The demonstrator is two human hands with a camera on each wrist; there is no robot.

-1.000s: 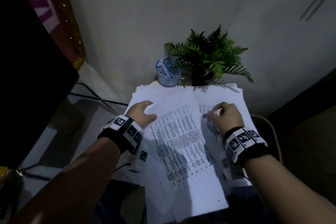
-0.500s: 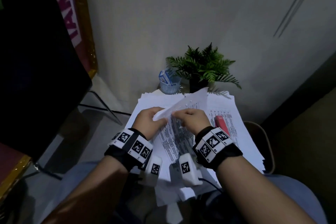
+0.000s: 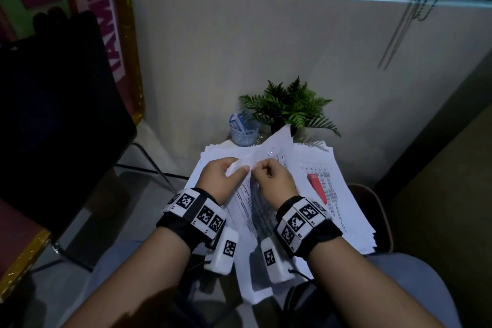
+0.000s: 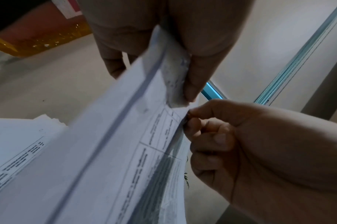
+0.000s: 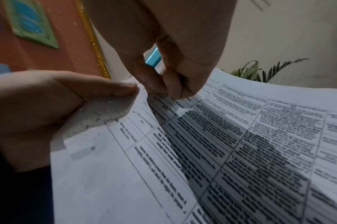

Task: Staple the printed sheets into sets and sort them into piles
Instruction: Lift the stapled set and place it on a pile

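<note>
Both hands pinch one sheet corner above the paper pile [image 3: 343, 194]: left hand [image 3: 222, 181] steadying; right hand [image 3: 275, 181] peeling sheets [image 3: 271, 152] apart, seemingly for stapling.

Printed sheets [image 3: 269, 165]: matt white paper, creased and speckled at the pinched corner. Stapler [image 3: 316, 188]: smooth red plastic. Pen cup [image 3: 245, 133]: translucent blue perforated plastic; wrist bands [image 3: 197, 210]: black cloth with matt white marker blocks.

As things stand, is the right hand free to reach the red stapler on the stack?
Probably not at once. The right hand pinches the lifted printed sheets together with the left hand. The red stapler lies uncovered just beside it, so letting go would leave the way open.
</note>
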